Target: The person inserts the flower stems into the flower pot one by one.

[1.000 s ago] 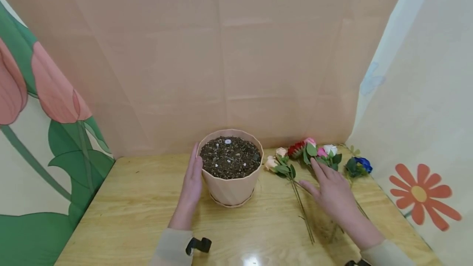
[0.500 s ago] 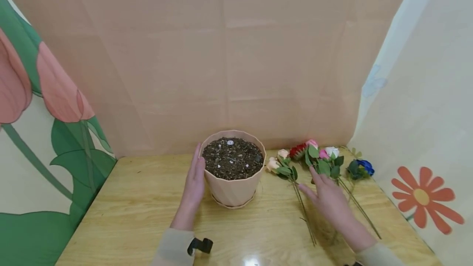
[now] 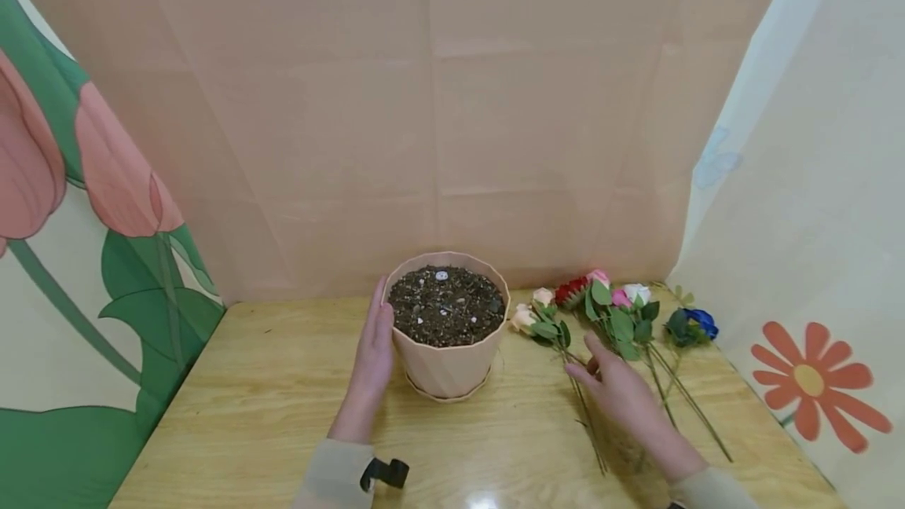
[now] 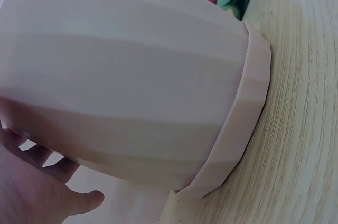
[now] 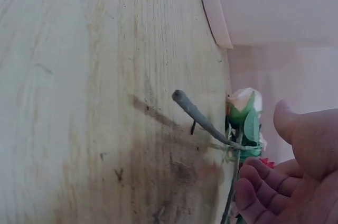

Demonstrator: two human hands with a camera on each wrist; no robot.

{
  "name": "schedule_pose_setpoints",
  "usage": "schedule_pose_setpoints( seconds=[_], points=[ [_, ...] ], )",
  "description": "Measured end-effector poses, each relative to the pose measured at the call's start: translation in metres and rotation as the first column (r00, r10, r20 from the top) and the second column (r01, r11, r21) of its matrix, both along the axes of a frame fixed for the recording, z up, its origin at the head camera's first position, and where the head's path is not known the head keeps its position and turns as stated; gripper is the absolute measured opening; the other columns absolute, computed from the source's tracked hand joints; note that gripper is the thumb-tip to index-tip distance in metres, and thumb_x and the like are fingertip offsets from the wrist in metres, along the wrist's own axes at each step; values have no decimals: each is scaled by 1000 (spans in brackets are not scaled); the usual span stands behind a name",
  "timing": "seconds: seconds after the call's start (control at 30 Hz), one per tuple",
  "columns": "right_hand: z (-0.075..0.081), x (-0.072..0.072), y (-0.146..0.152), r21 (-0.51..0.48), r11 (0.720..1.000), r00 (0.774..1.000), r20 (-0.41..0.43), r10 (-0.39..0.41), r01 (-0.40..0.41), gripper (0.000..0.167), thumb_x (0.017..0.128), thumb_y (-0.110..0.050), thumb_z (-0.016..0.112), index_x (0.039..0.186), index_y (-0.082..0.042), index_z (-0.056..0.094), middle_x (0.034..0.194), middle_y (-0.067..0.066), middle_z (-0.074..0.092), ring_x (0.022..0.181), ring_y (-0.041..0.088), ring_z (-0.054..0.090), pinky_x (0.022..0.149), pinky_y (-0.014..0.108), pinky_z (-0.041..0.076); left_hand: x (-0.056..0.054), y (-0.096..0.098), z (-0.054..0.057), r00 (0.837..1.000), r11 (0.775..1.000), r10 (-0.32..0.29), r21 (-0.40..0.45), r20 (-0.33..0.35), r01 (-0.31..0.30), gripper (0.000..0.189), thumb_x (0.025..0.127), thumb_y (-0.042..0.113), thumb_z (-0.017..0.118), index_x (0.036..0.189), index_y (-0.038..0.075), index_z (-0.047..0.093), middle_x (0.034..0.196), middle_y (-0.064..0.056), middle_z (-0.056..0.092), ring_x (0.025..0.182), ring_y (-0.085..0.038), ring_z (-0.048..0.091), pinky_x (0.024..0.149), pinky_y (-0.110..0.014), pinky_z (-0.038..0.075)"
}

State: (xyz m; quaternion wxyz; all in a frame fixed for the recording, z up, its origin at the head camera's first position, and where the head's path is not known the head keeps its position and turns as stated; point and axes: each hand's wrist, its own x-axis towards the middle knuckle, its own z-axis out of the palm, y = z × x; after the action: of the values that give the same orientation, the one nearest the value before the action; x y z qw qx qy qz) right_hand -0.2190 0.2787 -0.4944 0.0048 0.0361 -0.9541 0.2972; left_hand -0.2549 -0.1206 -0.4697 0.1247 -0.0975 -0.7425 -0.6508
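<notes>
A pale pink flowerpot [image 3: 441, 371] full of dark soil [image 3: 448, 309] stands on its saucer at the back of the table. My left hand [image 3: 372, 356] rests along the pot's left side, fingers straight. To the right, my right hand [image 3: 622, 395] hovers over the flower stems, fingers loosely bent, thumb apart. Nearest to it are peach roses [image 3: 524, 318], whose stems run toward the front edge. In the right wrist view a stem [image 5: 200, 118] sticks up in front of the hand [image 5: 301, 174], which holds nothing. In the left wrist view the pot [image 4: 121, 76] hides part of the fingers.
Beyond the right hand lie a red flower [image 3: 571, 292], pink flowers, a white rose [image 3: 637, 292] and a blue rose [image 3: 702, 324] on the wooden table [image 3: 283, 391]. A plain paper backdrop [image 3: 325, 140] rises behind, with painted flower panels on both sides.
My right hand has drawn back from the leaves toward the peach roses' stems, and its fingers have bent more. The left hand has stayed at the pot; the view has shifted slightly.
</notes>
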Motion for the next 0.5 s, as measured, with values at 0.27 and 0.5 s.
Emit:
schedule_pose_setpoints(
  seconds=[0.27,0.5],
  points=[
    [-9,-3,2,-66,998,999,52,16,-13,79,112,-33,69,164,16,34,92,2,67,74,18,57,63,33,46,0,0,-2,1000,1000,7,-8,2,-7,57,122,49,25,178,38,18,183,9,16,168,-28,14,136,-59,10],
    [-12,-4,1,-65,998,998,58,10,-7,76,110,-30,72,162,14,40,92,0,70,72,17,58,60,33,47,0,0,-1,1000,1000,3,-3,6,-3,56,122,48,24,177,41,18,183,11,16,168,-25,15,136,-57,11]
  ],
)
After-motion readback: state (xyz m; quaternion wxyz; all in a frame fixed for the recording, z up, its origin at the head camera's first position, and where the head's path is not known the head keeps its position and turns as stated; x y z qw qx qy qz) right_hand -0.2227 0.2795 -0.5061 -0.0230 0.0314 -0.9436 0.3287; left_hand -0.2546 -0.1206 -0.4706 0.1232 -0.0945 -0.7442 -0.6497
